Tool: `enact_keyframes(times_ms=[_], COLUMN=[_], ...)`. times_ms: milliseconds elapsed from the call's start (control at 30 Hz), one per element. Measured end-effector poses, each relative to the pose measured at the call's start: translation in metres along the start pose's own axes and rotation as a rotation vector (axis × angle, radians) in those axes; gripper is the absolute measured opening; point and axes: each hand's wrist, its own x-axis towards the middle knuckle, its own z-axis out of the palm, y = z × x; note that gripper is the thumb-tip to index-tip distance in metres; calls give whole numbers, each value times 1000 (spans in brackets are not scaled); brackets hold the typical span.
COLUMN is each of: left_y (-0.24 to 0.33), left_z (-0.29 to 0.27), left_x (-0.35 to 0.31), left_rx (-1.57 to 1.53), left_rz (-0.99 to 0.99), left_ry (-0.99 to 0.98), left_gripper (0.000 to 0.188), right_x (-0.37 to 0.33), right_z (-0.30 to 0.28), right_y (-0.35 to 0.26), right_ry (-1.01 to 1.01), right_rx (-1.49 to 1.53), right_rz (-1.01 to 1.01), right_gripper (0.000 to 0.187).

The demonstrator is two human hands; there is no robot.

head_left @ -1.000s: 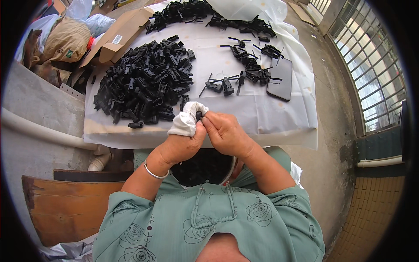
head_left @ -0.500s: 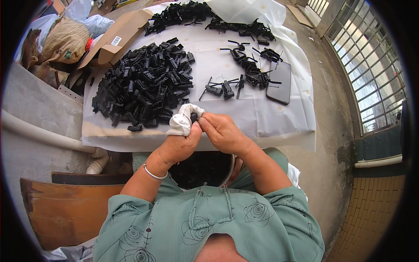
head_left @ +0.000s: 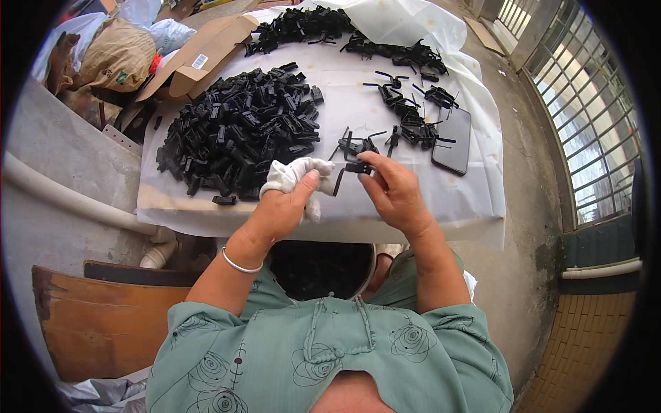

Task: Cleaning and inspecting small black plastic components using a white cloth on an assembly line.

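Left hand (head_left: 279, 212): thumb pressed on a bunched white cloth (head_left: 289, 177); the fingers are largely hidden by the cloth.
Left grip: clamped on the white cloth.
Right hand (head_left: 401, 199): thumb and fingertips pinching the body of a black part (head_left: 357, 167).
Right grip: clamped on the black part.
Held part, position: above the near edge of the table (head_left: 454, 224), between the hands, just right of the cloth; contact with the cloth cannot be told.
Held part, form: small dark body with a thin bent arm angled down toward the person.
Loose parts, beyond right hand: a small group of black parts (head_left: 358, 144), partly behind the fingers.
Main pile: a large heap of black pieces (head_left: 241, 131), left half of the table.
Right-hand row: black parts with thin arms (head_left: 406, 113), lying beside a dark phone (head_left: 452, 144).
Far edge: further clusters of black parts (head_left: 299, 26).
Table cover: white translucent sheet (head_left: 344, 82).
Below table edge: round container (head_left: 374, 263) between the knees, dark inside.
Left wrist: silver-coloured bangle (head_left: 239, 264).
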Motion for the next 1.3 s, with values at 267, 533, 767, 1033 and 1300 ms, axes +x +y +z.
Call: enact_keyframes(times_ms=[267, 533, 767, 1033, 1300], left_y=[-10, -13, -27, -19, -37], left_z=[-1, 1, 26, 28, 24], left_x=[3, 2, -3, -5, 3], left_rx=[-428, -341, -42, 74, 412], left_rz=[-318, -196, 90, 148, 379], left_ry=[-194, -178, -45, -71, 160], left_gripper=[21, 17, 16, 20, 26], right_x=[-6, -10, -20, -13, -15], right_z=[4, 2, 28, 15, 7], right_y=[-9, -22, -23, -12, -21], right_ry=[-314, -322, 48, -233, -369], right_rx=[102, 274, 208, 522, 352], right_rz=[-392, -324, -303, 191, 32], right_gripper=[36, 36, 20, 16, 24])
